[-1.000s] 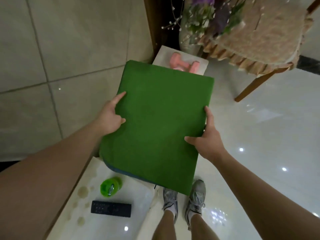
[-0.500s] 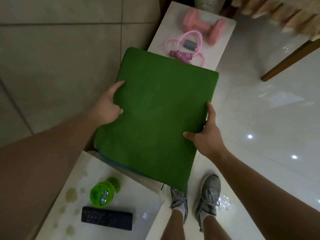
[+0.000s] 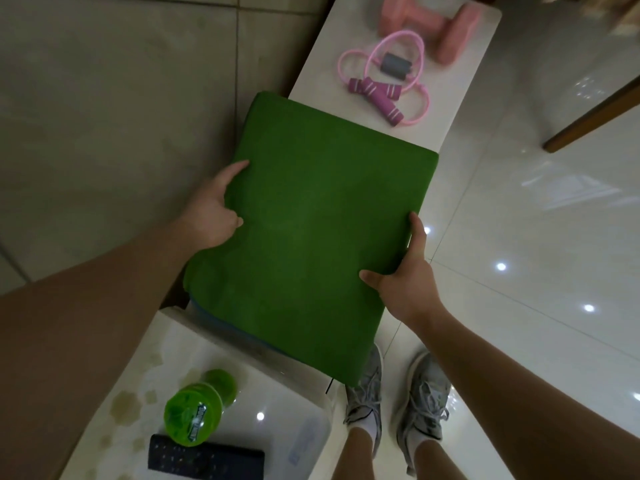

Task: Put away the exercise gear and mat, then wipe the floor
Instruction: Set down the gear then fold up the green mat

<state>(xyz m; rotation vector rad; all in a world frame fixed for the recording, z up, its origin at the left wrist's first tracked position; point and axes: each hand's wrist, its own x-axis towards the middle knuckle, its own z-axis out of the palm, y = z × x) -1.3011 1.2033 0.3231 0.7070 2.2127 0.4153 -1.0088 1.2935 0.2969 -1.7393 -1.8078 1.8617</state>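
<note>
A folded green mat fills the middle of the view, held flat above the near end of a white shelf. My left hand grips its left edge, thumb on top. My right hand grips its right edge near the front corner. On the shelf beyond the mat lie a pink dumbbell and a pink jump rope with purple handles. The part of the shelf under the mat is hidden.
A lower white table at bottom left carries a green bottle and a black remote. A tiled wall runs along the left. Glossy white floor lies to the right, with a wooden chair leg. My grey shoes stand below.
The view has tipped downward and closer to the shelf. The mat, held in both hands throughout, has moved lower toward the shelf's near end, and the jump rope has come into view.
</note>
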